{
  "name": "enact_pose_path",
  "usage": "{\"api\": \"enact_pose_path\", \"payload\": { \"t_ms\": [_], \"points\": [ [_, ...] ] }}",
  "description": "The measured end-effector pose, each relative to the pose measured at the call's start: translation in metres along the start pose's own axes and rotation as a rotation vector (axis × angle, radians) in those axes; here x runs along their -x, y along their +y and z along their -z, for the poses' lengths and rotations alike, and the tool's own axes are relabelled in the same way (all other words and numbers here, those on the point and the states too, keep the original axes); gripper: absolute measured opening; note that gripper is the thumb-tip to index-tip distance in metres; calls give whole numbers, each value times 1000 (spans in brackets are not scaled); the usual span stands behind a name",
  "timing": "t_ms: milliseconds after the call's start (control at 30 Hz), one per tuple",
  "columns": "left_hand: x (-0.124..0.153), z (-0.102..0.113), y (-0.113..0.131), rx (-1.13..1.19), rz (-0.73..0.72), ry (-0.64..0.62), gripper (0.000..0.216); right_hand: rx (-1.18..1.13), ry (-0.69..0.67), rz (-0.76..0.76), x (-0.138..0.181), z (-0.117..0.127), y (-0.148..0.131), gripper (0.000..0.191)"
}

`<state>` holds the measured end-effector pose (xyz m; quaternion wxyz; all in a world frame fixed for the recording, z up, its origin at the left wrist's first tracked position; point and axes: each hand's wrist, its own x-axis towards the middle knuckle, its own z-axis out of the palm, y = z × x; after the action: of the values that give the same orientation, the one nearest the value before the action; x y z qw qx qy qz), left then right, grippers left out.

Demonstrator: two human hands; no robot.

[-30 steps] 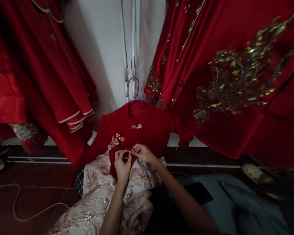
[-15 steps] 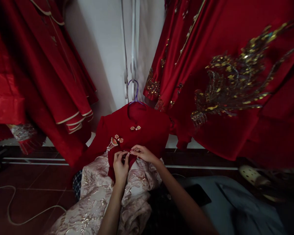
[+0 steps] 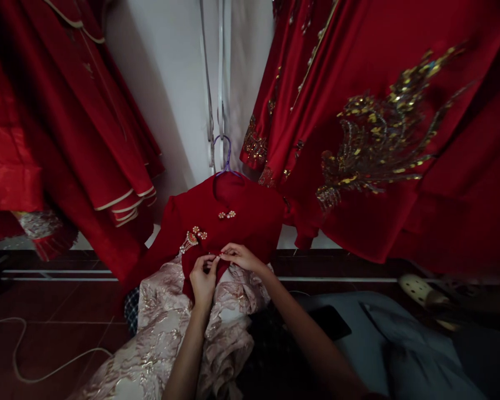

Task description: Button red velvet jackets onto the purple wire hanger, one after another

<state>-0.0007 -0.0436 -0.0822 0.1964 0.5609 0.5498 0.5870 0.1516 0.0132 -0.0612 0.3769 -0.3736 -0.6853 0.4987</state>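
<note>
A small red jacket hangs on a purple hanger over a pink and gold brocade skirt. Its front carries a pearl button clasp near the collar and a tasselled brooch lower left. My left hand and my right hand meet at the jacket's front edge, both with fingers pinched on a small pearl fastening and the red cloth around it.
Long red gowns hang on both sides, the right gown with gold sequin embroidery. A white wall stands behind. A white cable lies on the dark red floor, and a pale slipper sits at right beside grey cloth.
The view has drifted slightly, shifting everything a little left and up. Both hands stay pinched at the same fastening on the jacket's front edge.
</note>
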Motion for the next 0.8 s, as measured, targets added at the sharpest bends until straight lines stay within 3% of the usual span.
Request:
{"api": "enact_pose_path", "payload": {
  "t_ms": [233, 567, 800],
  "points": [
    [-1, 0, 2, 52, 33, 1, 27, -25, 1, -16, 4, -1, -3, 42],
    [5, -1, 6, 182, 51, -61, 32, -56, 20, -30, 6, 4, 1, 28],
    [-40, -1, 10, 616, 394, 66, 43, 1, -107, -67, 13, 13, -25, 21]
  ]
}}
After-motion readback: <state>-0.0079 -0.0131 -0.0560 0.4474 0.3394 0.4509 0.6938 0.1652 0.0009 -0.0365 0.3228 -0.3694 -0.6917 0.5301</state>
